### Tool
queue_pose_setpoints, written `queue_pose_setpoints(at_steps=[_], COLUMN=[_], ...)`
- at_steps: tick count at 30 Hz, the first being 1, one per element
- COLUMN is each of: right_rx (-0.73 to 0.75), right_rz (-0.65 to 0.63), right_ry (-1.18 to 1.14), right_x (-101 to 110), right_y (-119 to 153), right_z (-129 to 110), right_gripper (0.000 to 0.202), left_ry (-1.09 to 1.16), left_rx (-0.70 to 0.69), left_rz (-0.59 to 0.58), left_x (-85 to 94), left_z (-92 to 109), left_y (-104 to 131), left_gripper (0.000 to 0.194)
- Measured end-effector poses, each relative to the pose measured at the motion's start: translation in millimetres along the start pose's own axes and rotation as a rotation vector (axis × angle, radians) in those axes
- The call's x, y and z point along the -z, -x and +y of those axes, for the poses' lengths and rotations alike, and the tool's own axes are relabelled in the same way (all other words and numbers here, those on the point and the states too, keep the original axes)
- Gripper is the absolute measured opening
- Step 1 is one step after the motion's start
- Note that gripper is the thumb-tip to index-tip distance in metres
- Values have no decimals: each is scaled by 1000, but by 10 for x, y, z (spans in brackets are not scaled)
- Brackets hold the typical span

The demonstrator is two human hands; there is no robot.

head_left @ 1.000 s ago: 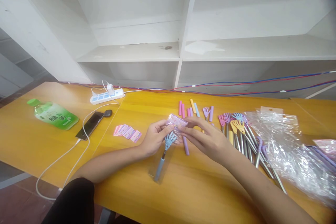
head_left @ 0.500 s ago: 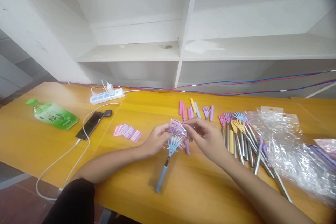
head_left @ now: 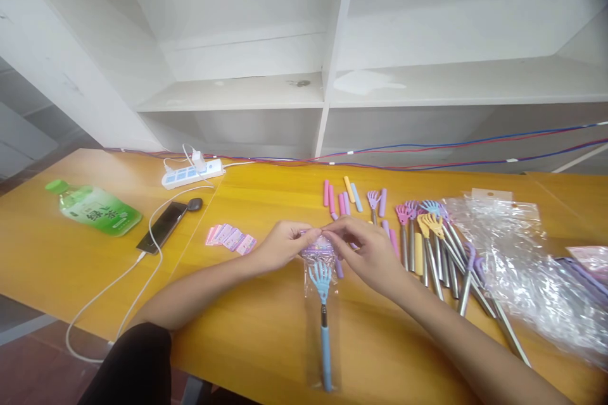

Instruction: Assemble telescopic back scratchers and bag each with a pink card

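A light blue back scratcher with a hand-shaped head lies inside a clear plastic bag. A small purple printed card shows at the top of the bag, partly under my fingers. My left hand pinches the bag's top edge from the left. On the other side, my right hand pinches the same edge, thumb and fingertips close to the left thumb. The bag hangs toward the table's front, scratcher head nearest my hands.
Loose back scratchers and clear plastic bags lie to the right. Coloured handle sleeves are scattered behind my hands. Printed cards, a phone, a green bottle and a power strip occupy the left.
The bag with the scratcher has swung from a slant to nearly straight toward me. My right hand has shifted slightly left, and both hands' fingertips have come together at the bag's top, covering more of the card.
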State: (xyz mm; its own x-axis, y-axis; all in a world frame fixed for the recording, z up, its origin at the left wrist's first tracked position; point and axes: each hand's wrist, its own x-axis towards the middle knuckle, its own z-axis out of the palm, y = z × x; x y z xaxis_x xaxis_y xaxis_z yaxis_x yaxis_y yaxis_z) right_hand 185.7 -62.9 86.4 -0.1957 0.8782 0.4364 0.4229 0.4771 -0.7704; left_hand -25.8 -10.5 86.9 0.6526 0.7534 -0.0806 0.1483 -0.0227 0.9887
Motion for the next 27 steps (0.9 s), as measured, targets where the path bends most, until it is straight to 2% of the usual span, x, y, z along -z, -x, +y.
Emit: queue_pose_setpoints(at_steps=[6, 11, 27], right_rx=[40, 45, 1], right_rz=[17, 22, 18], right_ry=[38, 72, 79], right_x=[23, 43, 85], right_y=[-21, -47, -79], right_z=[9, 2, 82], right_gripper=[17, 21, 22], left_ry=[21, 63, 159], left_rx=[14, 57, 16], left_rz=[-74, -107, -182], left_x=[28, 29, 64], left_z=[8, 58, 30], left_y=[-16, 6, -7], left_gripper=[46, 45, 27])
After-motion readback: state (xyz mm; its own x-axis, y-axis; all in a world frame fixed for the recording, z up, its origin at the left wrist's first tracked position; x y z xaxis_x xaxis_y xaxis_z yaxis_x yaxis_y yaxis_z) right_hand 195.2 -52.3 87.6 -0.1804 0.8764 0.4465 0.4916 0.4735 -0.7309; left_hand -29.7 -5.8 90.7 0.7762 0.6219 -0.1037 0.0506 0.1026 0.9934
